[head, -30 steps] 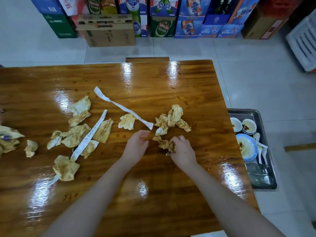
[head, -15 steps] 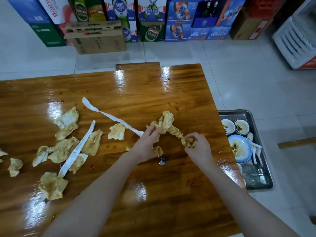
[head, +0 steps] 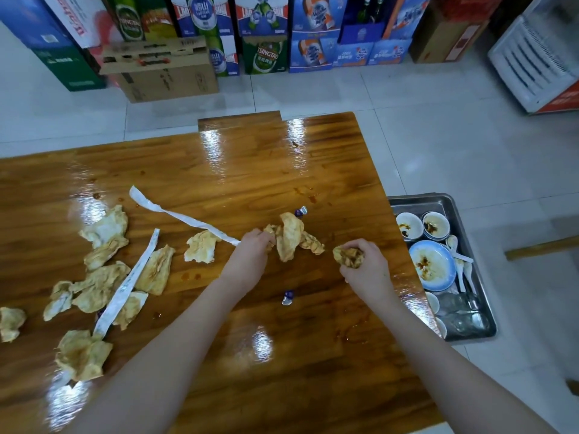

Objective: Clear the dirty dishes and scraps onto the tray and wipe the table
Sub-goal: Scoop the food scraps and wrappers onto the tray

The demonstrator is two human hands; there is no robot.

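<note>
Hands: gripping a balled-up greasy napkin wad [head: 348, 256] w/ the right hand [head: 365, 267], fingers curled tight round it, over the table [head: 282, 355] nr its right edge. Pinching a bunch of crumpled stained napkins [head: 289, 239] w/ the left hand [head: 250, 255], mid-table, just left of the right one, hands apart and not touching. Can't tell if the bunch is lifted or dragging on the wood tbh.

Looking at way more mess on the left: loose napkins [head: 100, 286] scattered in a heap, another single napkin [head: 200, 250] just left of the left hand, plus 2 white paper strips, the long strip [head: 188, 219] running diagonally up to the left hand and the short strip [head: 131, 277] lying across the heap. Spotting 2 lil purple foil wrappers too, one wrapper [head: 288, 297] btwn the forearms, the far wrapper [head: 300, 211] touching the top of the bunch. Sauce spots [head: 310, 195] dotting the far right of the wood.

Eyeing the metal tray [head: 419, 203] down on the right, beside the table: holding a blue-rimmed plate [head: 432, 266], small bowls [head: 409, 225], white spoons [head: 460, 264], all dirty. Beer cartons [head: 266, 32] stacking up along the far wall.
</note>
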